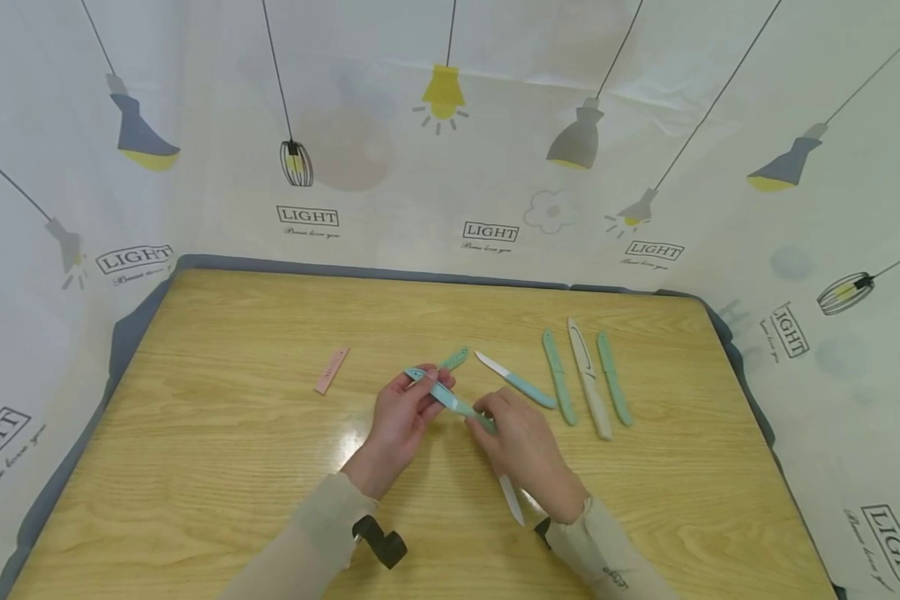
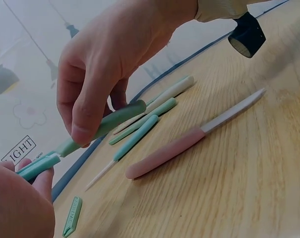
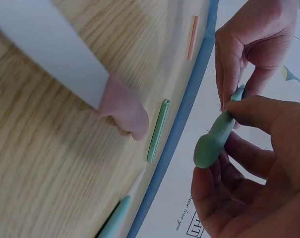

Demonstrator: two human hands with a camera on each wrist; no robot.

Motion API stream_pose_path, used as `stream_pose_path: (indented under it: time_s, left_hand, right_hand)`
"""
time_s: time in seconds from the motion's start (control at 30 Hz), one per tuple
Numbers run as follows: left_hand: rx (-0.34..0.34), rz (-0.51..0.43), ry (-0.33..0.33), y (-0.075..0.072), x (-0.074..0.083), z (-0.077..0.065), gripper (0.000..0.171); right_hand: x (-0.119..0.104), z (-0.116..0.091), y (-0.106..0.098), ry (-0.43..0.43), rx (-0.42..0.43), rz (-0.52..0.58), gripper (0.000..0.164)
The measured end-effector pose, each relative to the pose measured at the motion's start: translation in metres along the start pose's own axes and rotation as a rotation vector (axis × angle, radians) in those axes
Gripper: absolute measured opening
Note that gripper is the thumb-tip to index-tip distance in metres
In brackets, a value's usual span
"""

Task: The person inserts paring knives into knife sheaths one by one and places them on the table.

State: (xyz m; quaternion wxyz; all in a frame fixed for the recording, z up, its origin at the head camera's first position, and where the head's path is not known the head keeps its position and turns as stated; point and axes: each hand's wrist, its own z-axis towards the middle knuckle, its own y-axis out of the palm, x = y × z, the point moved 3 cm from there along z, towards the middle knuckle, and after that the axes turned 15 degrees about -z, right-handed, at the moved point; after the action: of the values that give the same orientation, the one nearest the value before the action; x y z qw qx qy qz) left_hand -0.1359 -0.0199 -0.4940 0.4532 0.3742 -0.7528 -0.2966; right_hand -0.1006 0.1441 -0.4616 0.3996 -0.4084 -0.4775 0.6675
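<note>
Left grip [image 1: 405, 408]: is pinching a blue cover [image 1: 442, 395] between thumb and fingers, the cover's far end poking out past the hand.
Right grip [image 1: 521, 437]: is closing its thumb and fingers round the handle of a green-handled knife [image 2: 117, 119], whose rounded butt is sticking out of the hand.
Knife and cover: are lying in one line between the two hands, above the worktop [image 1: 217, 458]; the handle's front end is meeting the cover's mouth, with a pale sliver showing at the join. How deep the blade is sitting cannot be told.
Pink-handled knife [image 2: 167, 153]: is lying on the worktop below the right grip, its bare blade pointing towards the person.
Green cover [image 1: 455, 359]: is resting on the worktop just beyond the left grip's fingers.
Blue-handled knife [image 1: 530, 390]: is lying just beyond the right grip, its bare blade tip pointing towards the green cover.
Pink cover [image 1: 332, 371]: is lying by itself, to the left of the left grip.
Right-hand row: two green knives [image 1: 615, 383] are flanking a longer white knife [image 1: 598, 408], all well apart from the left grip.
Backdrop: a pale sheet [image 1: 390, 233] printed with lamps is hanging round the worktop.
</note>
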Motion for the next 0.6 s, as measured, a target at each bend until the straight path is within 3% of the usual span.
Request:
stream_pose_path:
  time_s: [0.13,0.3,0.6]
  left_hand:
    - [-0.051,0.060,-0.015,0.000,-0.001,0.001,0.035]
    - [-0.095,0.104,-0.015,-0.003,0.004,0.001,0.052]
    - [-0.004,0.069,-0.017,-0.011,0.019,0.002,0.046]
  right_hand:
    - [0.006,-0.001,0.001,-0.014,0.034,-0.018,0.019]
    - [0.023,-0.003,0.003,0.077,-0.023,0.015,0.020]
    - [0.073,0.006,0.010,0.235,-0.084,-0.038,0.026]
